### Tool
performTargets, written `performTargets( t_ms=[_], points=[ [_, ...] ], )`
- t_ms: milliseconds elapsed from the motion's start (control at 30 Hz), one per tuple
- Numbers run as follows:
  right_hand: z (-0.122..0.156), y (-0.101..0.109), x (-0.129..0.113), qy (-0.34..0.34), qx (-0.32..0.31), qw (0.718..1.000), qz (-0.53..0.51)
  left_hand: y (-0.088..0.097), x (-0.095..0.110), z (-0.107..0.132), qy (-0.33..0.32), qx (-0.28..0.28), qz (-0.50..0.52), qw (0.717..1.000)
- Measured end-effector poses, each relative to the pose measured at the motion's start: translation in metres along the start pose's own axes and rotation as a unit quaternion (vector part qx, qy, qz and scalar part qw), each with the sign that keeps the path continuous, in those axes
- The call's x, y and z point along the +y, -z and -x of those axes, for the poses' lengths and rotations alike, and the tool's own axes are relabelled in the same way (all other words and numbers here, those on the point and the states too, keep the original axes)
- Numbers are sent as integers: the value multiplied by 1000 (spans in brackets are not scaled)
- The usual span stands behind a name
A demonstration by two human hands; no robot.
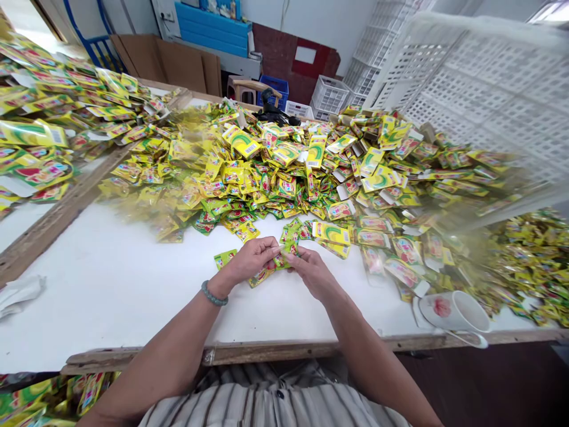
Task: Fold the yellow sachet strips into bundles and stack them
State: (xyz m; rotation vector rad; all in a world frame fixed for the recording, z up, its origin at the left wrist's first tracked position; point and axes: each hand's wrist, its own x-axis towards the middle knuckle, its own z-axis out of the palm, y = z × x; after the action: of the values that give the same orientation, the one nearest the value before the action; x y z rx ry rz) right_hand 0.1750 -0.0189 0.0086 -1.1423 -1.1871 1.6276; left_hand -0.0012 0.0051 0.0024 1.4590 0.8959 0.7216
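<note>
Both hands meet over the white table (111,284), the left hand (253,258) and right hand (311,273) pinching a small stack of yellow-green sachets (284,256) between fingertips. It looks like gathering and squaring a bundle; adding more would mean reaching just beyond to the big heap (284,172). A mug (453,311) lies tipped off to the right

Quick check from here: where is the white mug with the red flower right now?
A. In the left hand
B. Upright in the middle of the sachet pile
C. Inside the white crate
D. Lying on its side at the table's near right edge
D: the mug lies tipped on its side at the near right edge of the table, apart from both hands, which pinch sachets at centre.
</note>
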Motion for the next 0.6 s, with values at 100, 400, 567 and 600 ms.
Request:
performTargets(
  t_ms=[100, 400, 567, 600],
  points=[
    [4, 4, 3, -7, 39, 999, 20, -1, 0, 0, 2, 6, -49, 999],
    [17, 8, 8, 28, 65, 977, 201, -12, -7, -1, 46, -15, 19, 999],
    [31, 22, 32, 49, 97, 940, 325, 5, -4, 0, 28, 141, -268, 953],
    [35, 25, 38, 48, 94, 932, 346, 8, -5, 1, 29, 164, -333, 928]
  ],
)
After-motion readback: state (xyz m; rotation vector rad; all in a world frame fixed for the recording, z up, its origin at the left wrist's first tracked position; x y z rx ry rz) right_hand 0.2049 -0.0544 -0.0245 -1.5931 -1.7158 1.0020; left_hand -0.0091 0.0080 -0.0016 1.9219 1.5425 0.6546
